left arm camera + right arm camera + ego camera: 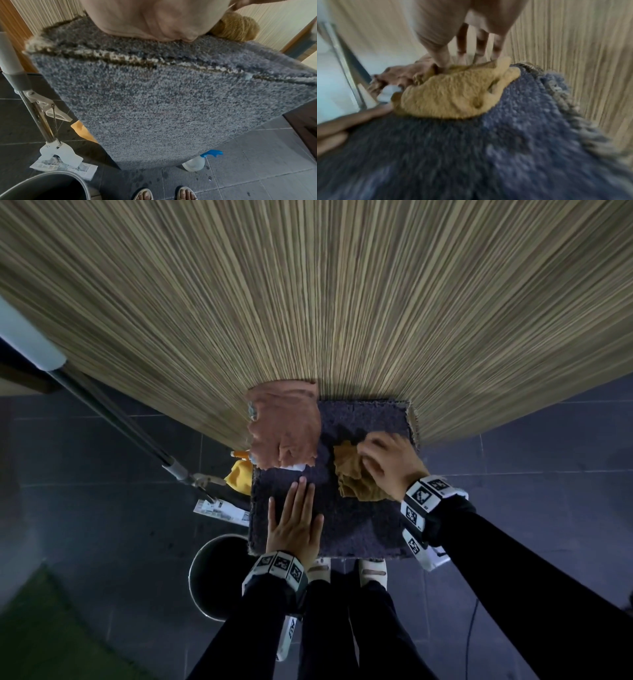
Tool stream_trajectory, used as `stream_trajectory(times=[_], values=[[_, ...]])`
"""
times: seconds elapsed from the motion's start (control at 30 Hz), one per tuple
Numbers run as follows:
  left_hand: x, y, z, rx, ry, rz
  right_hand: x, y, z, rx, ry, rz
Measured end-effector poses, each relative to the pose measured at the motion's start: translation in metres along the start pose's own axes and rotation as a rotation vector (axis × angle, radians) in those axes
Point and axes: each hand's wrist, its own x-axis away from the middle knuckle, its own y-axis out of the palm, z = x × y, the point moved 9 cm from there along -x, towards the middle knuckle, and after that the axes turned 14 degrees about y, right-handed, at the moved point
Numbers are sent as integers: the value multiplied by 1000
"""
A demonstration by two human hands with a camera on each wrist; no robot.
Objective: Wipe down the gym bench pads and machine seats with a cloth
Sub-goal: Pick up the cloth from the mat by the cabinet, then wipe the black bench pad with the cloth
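From above, the right hand is down on the tan cloth, which sits bunched on the far right part of the grey pad, near the wall. The left hand lies flat on the pad's near left, fingers straight and together, holding nothing. A brown cloth is spread over the far left corner.

The right wrist view gives what the head view hides — the fingers come down from above and their tips dig into the cloth's far edge, thumb pressed into a fold, so the cloth is gripped against the pile. It is blurred.

The left wrist view alone shows the floor in front: a spray bottle at the pad's near corner, a mop and a bucket to the left, two sandalled feet.

Room to move — bare pile runs from the tan cloth toward the person, while the pad's frayed right edge and the wall lie close beside it.
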Motion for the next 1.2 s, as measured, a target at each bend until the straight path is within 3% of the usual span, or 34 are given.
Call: stream_trajectory(times=[0.07, 0.17, 0.33, 0.53, 0.77, 0.93, 1.03, 1.2], values=[[0, 0, 0, 11, 4, 9, 11, 10, -7, -3, -98, -15], [0, 0, 0, 6, 7, 8, 17, 36, 5, 75, -12, -176], [0, 0, 0, 16, 0, 9, 18, 50, 7, 281, 25, -221], [-1, 0, 0, 11, 3, 22, 20, 48, -7, 313, 39, -216], [-1, -9, 5, 112, -12, -54, 32, 56, -15, 175, 181, -412], [0, -42, 10, 264, -60, -59, 47, 21, -1, -115, 382, -339], [6, -74, 18, 252, -47, 48, 61, 0, -3, -224, 398, -287], [22, -101, 34, 450, -30, 86, 86, -32, -7, -301, 427, -244]])
